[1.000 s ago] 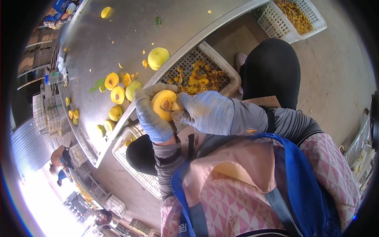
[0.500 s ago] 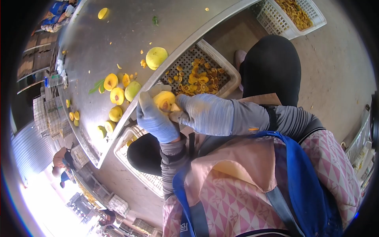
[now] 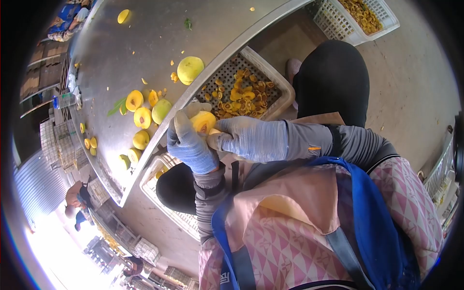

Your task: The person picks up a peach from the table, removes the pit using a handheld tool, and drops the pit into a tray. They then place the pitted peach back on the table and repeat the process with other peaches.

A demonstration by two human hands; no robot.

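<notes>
My left hand [image 3: 189, 145], in a blue-grey work glove, is closed around a halved yellow peach [image 3: 203, 122] at the table's edge. The peach's cut face is turned up, with a reddish hollow in its middle. My right hand [image 3: 251, 139], gloved the same way, presses close against the peach with fingers curled. A small pale yellow bit [image 3: 214, 131] shows at its fingertips; I cannot tell what the fingers grip. Just beyond both hands sits a crate [image 3: 285, 87] with brown-yellow pits and scraps inside.
On the metal table [image 3: 154, 29] lie a whole peach [image 3: 190, 70], cut halves [image 3: 142, 117], a green leaf [image 3: 117, 107] and scraps. A white basket [image 3: 338, 24] of pit pieces stands on the floor at top right. Another white crate [image 3: 186, 223] is by my left knee. A person [image 3: 77, 198] is farther off.
Both hands stay together at the table's edge. The peach half has tilted slightly in my left hand, and my right fingertips have shifted a little lower against it.
</notes>
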